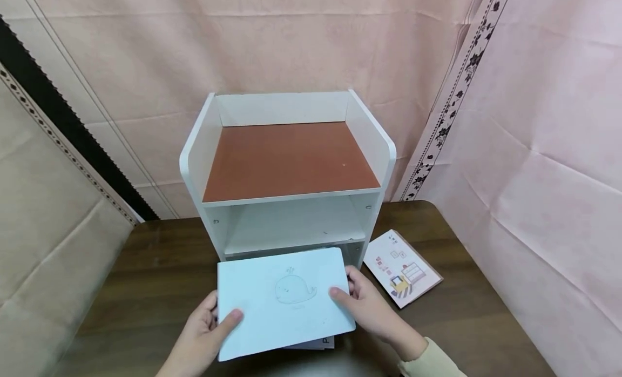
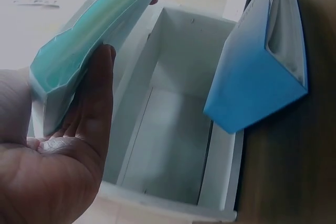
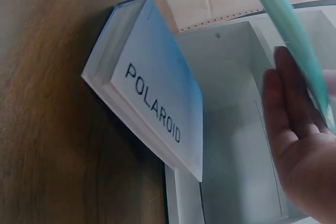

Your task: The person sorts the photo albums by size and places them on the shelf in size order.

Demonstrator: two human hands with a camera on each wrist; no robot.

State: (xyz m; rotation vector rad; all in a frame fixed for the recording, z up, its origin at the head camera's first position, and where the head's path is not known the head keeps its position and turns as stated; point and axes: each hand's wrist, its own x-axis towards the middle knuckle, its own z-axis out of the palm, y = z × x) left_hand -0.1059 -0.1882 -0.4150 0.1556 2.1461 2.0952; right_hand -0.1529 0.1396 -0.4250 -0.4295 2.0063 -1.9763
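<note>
Here, the left hand (image 1: pixel 200 334) and right hand (image 1: pixel 368 308) are pinching the pale-blue whale-print book (image 1: pixel 284 323), each grip clamping one side, above the POLAROID album (image 3: pixel 160 85).

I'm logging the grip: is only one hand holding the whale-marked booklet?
No: the left hand and right hand both hold the whale-marked booklet.

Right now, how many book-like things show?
3: a pale-blue rectangular book held above a thick blue-white POLAROID album, both before the white shelf; a white illustrated booklet on the brown table, right. More may be hidden.
</note>
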